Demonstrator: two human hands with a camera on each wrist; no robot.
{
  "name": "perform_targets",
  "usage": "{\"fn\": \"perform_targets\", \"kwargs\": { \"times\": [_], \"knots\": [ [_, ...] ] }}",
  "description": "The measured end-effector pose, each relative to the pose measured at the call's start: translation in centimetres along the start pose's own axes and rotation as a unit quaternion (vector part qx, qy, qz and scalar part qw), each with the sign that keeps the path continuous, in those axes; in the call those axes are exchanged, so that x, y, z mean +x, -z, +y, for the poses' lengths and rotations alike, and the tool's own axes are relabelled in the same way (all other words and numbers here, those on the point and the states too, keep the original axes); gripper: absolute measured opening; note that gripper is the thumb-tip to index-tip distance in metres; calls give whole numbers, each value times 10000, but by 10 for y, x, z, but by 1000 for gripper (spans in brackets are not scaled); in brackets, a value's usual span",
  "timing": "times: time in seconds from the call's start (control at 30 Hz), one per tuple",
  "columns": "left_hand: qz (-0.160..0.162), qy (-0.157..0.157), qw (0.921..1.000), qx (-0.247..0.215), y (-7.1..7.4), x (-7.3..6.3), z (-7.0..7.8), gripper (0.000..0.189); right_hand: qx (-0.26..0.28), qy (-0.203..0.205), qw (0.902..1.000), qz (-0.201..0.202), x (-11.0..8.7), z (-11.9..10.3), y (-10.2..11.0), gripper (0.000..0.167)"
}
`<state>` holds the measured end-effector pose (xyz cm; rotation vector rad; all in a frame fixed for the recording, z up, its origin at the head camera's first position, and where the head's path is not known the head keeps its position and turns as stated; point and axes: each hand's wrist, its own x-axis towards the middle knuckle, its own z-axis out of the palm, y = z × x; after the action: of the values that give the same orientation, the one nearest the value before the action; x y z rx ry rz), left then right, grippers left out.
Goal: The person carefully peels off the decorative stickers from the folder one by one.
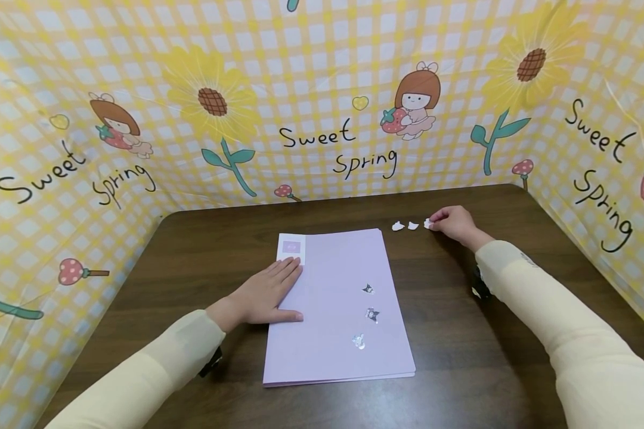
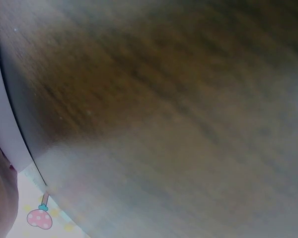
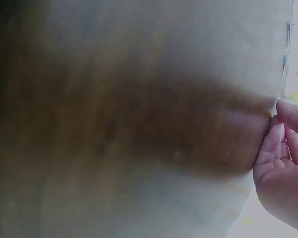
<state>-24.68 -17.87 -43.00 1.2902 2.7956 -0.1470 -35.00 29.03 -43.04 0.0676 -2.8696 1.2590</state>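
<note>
My left hand (image 1: 271,290) lies flat with spread fingers on the left side of a lilac paper folder (image 1: 333,351). Its fingertips overlap the lower end of a white card (image 1: 282,237) with a purple square, at the folder's top left corner. Three small shiny character stickers (image 1: 372,314) sit on the folder's right half. Beyond the folder, at the far right of the table, my right hand (image 1: 453,225) pinches a small white paper scrap (image 1: 427,224) at the tabletop. In the right wrist view, the thumb (image 3: 291,117) and fingertips come together at the table.
Two more white scraps (image 1: 398,226) lie in a row left of the right hand. The dark wooden table (image 1: 204,238) is bordered at the back and sides by a yellow checked cloth (image 1: 311,77) with printed flowers.
</note>
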Motion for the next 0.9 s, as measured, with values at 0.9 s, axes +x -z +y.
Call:
{"fn": "perform_targets", "kwargs": {
  "times": [0.9],
  "knots": [
    [4,-17,10000,2,0,0,0,105,253,-70,9993,-265,-4,-5,3,19]
  ]
}}
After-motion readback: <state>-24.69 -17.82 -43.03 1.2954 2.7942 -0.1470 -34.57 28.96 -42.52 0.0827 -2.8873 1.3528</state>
